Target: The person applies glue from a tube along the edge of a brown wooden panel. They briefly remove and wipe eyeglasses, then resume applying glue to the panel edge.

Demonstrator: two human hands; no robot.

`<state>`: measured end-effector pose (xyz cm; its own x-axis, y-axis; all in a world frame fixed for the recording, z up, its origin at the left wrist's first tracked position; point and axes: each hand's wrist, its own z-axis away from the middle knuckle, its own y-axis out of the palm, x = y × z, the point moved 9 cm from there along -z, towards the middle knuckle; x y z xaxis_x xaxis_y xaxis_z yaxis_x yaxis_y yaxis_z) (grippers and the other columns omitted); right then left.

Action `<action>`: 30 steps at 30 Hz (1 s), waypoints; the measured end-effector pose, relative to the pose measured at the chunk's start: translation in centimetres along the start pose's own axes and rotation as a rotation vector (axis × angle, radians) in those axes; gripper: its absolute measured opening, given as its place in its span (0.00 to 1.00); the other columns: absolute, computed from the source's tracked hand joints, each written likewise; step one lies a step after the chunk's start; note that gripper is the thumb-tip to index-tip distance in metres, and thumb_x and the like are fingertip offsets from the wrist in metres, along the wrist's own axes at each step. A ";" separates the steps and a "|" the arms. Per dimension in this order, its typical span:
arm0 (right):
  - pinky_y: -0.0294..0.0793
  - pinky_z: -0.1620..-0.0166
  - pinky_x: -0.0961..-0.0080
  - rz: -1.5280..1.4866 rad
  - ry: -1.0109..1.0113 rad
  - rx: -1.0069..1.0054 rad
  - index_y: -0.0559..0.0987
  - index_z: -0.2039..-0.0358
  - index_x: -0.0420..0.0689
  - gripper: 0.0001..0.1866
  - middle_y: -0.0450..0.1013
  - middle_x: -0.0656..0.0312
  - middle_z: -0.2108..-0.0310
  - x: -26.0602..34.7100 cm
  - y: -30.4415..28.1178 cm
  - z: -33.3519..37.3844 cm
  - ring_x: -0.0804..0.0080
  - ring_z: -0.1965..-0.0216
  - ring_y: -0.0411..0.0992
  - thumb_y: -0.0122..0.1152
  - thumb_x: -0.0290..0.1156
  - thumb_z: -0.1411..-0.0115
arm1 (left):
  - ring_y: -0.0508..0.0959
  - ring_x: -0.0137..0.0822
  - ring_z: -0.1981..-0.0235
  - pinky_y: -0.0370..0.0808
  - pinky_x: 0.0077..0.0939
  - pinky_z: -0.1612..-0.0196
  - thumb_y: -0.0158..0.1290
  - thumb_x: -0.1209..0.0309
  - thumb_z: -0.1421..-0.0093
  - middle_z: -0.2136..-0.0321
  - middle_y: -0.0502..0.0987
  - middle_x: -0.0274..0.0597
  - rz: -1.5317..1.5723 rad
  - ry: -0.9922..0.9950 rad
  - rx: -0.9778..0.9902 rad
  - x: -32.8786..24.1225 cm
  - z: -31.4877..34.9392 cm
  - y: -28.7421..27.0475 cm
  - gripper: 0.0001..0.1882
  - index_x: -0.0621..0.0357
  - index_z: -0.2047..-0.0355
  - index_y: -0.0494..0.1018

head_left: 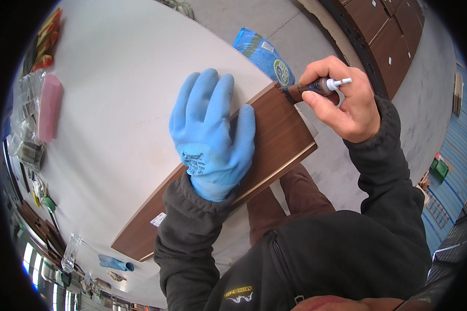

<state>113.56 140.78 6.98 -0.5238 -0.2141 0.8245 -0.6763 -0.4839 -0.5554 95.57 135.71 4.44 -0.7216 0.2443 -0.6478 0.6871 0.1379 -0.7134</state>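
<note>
A dark brown wood-grain board lies along the near edge of the white table, with paler strips on its long edges. My left hand, in a light blue coated glove, rests flat on it with fingers spread, reaching past its far edge. My bare right hand grips a small brown touch-up pen with a white nozzle at its outer end. The pen's other, dark end meets the board's right end near the far corner. Whether its tip touches the surface I cannot tell. A white label sits near the board's left end.
A blue printed bag stands beyond the table edge. On the white table are a pink block, clear plastic packaging, red-and-yellow objects and a blue glove. Brown panels stand at the far right.
</note>
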 end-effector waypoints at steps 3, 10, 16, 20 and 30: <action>0.64 0.73 0.81 0.034 -0.019 0.002 0.75 0.61 0.36 0.08 0.74 0.63 0.74 0.3 0.0 -0.1 0.81 0.78 0.66 0.60 0.23 0.40 | 0.76 0.60 0.43 0.72 0.49 0.39 0.61 0.75 0.45 0.48 0.78 0.58 0.005 -0.005 0.006 0.1 -0.1 0.0 0.23 0.64 0.48 0.78; 0.67 0.73 0.77 0.071 -0.086 -0.003 0.76 0.62 0.36 0.07 0.75 0.61 0.73 0.6 0.1 -0.5 0.75 0.77 0.69 0.61 0.22 0.41 | 0.76 0.60 0.44 0.72 0.48 0.40 0.61 0.75 0.45 0.49 0.78 0.58 -0.025 -0.005 0.018 0.0 -0.1 0.0 0.23 0.65 0.48 0.78; 0.70 0.73 0.74 0.075 -0.134 -0.027 0.76 0.62 0.37 0.08 0.74 0.59 0.76 0.9 0.3 -0.8 0.69 0.79 0.71 0.63 0.23 0.42 | 0.75 0.63 0.44 0.74 0.53 0.45 0.64 0.69 0.46 0.47 0.76 0.58 -0.028 0.034 0.001 0.0 -0.2 0.1 0.25 0.63 0.47 0.76; 0.72 0.73 0.73 0.097 -0.106 -0.029 0.76 0.62 0.38 0.08 0.73 0.57 0.78 0.8 0.0 -0.9 0.66 0.80 0.72 0.64 0.23 0.42 | 0.76 0.60 0.44 0.73 0.49 0.40 0.61 0.75 0.45 0.49 0.78 0.58 -0.002 0.000 0.017 0.1 0.0 0.1 0.22 0.65 0.48 0.78; 0.69 0.75 0.78 0.117 -0.083 -0.104 0.77 0.61 0.37 0.09 0.74 0.61 0.76 0.5 -1.4 -0.1 0.74 0.79 0.69 0.64 0.21 0.43 | 0.76 0.60 0.44 0.73 0.50 0.42 0.62 0.73 0.45 0.48 0.77 0.58 -0.009 0.017 0.008 0.2 0.0 0.2 0.23 0.64 0.47 0.77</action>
<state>114.17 141.43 8.20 -0.5604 -0.3352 0.7574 -0.6652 -0.3626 -0.6527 95.57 135.83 4.20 -0.7265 0.2592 -0.6364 0.6794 0.1322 -0.7217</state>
